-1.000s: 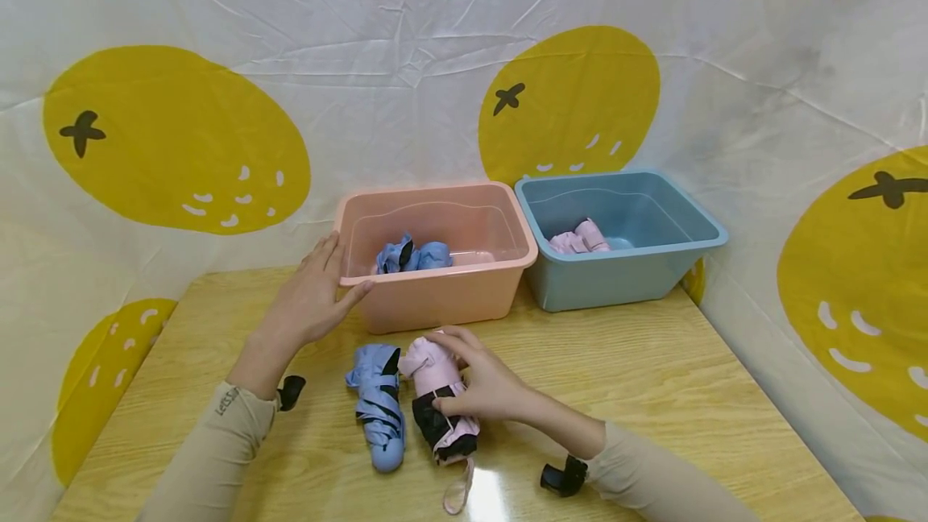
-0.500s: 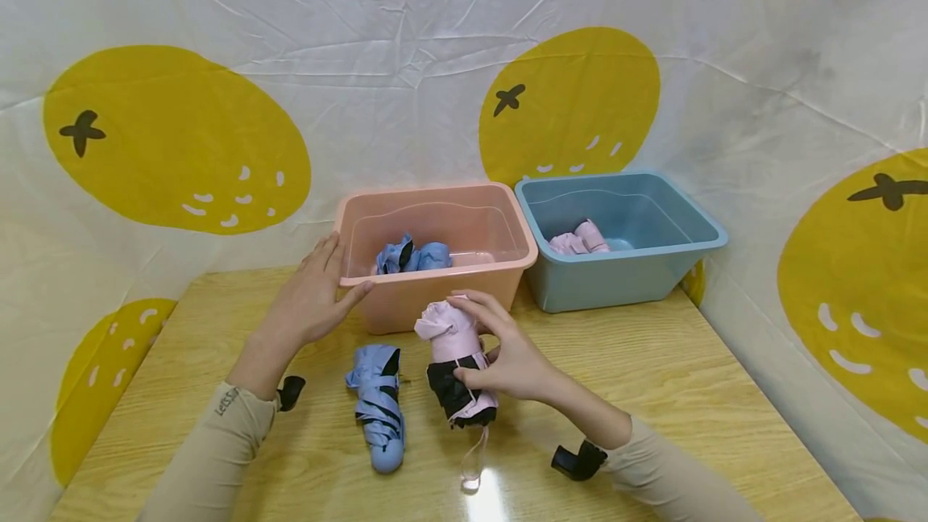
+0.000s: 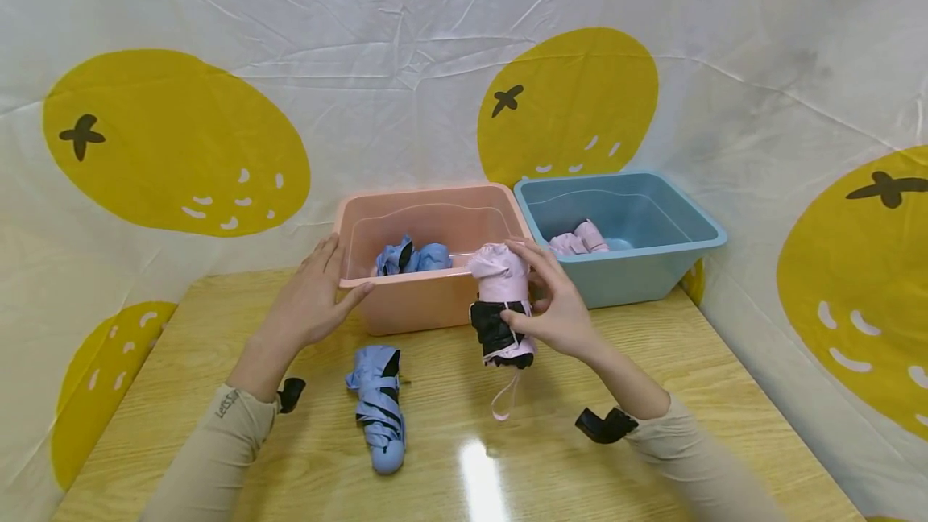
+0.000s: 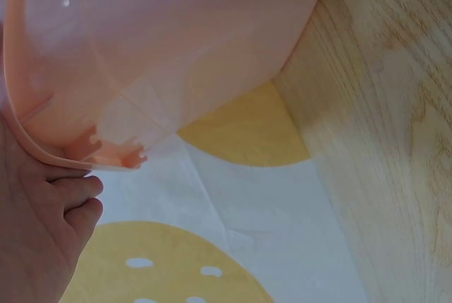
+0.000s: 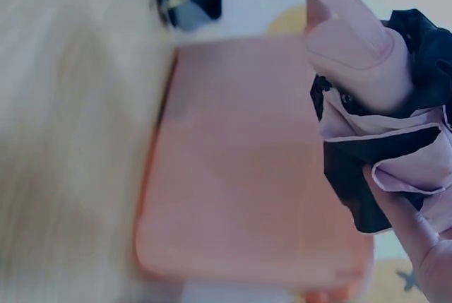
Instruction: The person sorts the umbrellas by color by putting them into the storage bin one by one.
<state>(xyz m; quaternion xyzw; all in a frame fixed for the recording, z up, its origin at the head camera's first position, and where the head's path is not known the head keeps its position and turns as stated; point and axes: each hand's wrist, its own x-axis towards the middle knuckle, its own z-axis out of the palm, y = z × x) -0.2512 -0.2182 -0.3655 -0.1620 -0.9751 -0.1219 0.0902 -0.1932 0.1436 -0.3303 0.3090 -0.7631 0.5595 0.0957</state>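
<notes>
While the left grip [image 3: 308, 292] rests spread against the pink bin [image 3: 428, 304], the right grip [image 3: 560, 311] holds the pink umbrella [image 3: 503, 284] above the bench [image 3: 312, 441], at the bin's near right corner, probably light, soft-folded over a stiff core, best clasped mid-length.

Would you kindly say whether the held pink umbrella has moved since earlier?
Yes: in the head view, the pink umbrella moved up and right, toward the blue bin.

Left of the frame's centre, our left hand [image 3: 308, 292] rests, thumb [image 3: 354, 298] spread wide; right of centre, our right hand [image 3: 557, 308] grips.
</notes>
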